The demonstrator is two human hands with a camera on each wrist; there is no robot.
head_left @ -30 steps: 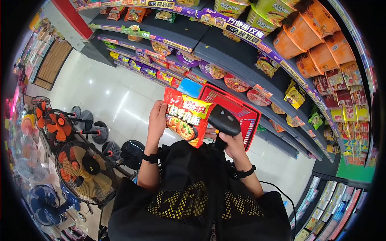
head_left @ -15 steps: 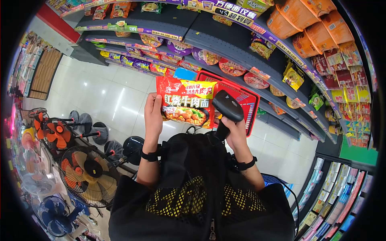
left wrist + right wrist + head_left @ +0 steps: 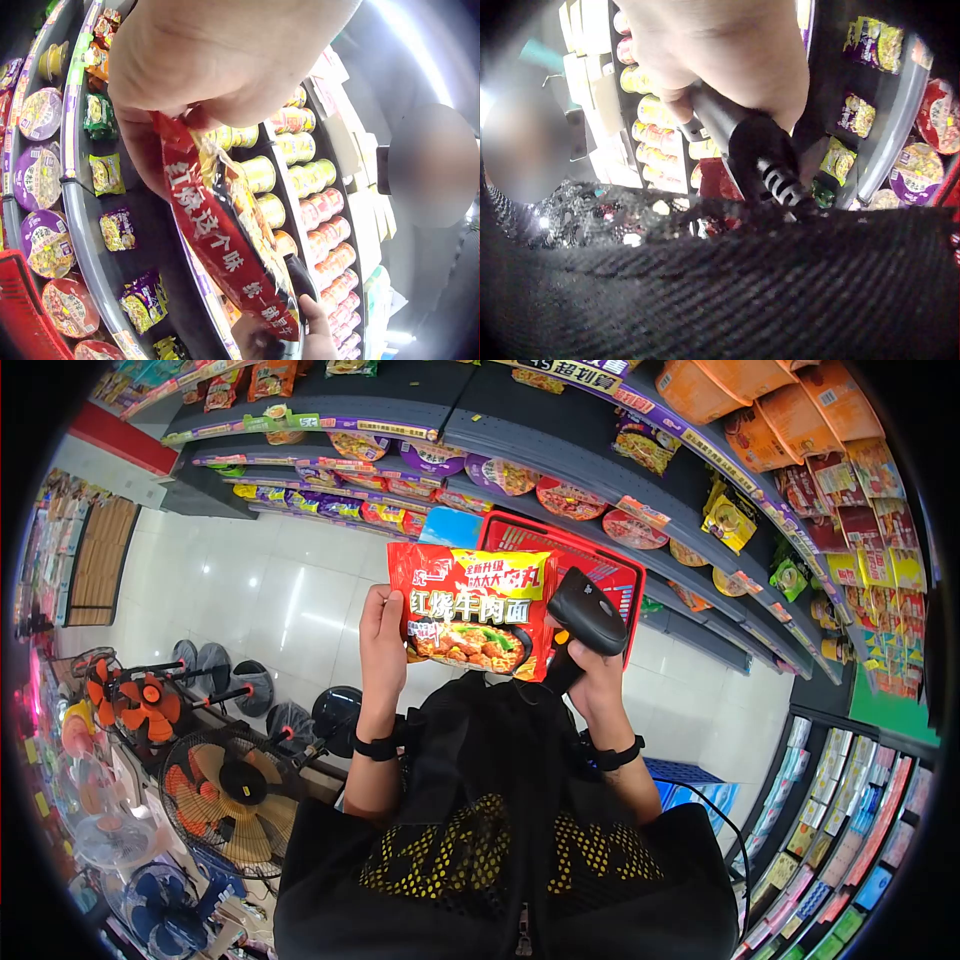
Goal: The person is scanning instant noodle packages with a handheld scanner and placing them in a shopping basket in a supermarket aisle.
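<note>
Holding a red noodle packet up at chest height, the left hand gripped its left edge, fingers curled round the wrapper. Packet was face up to the head camera and roughly level, sitting between the two hands. In the left wrist view the fingers pinched the packet's edge, and the wrapper ran away from the hand toward the shelves.

Right hand was closed round the handle of a black barcode scanner. The scanner head sat just beside the packet's right edge; could not tell if they touched. The right wrist view showed the same wrap-around grip on the handle.

Behind the packet a red shopping basket stood at the foot of the dark shelves. The shelves carried bowl noodles on the lower rows, and orange cup noodles and small packets higher up.

Floor was glossy white tile. Standing fans were lined up to the person's left, a blue crate lay on the floor to the right, and another shelf of goods stood at the far right.
</note>
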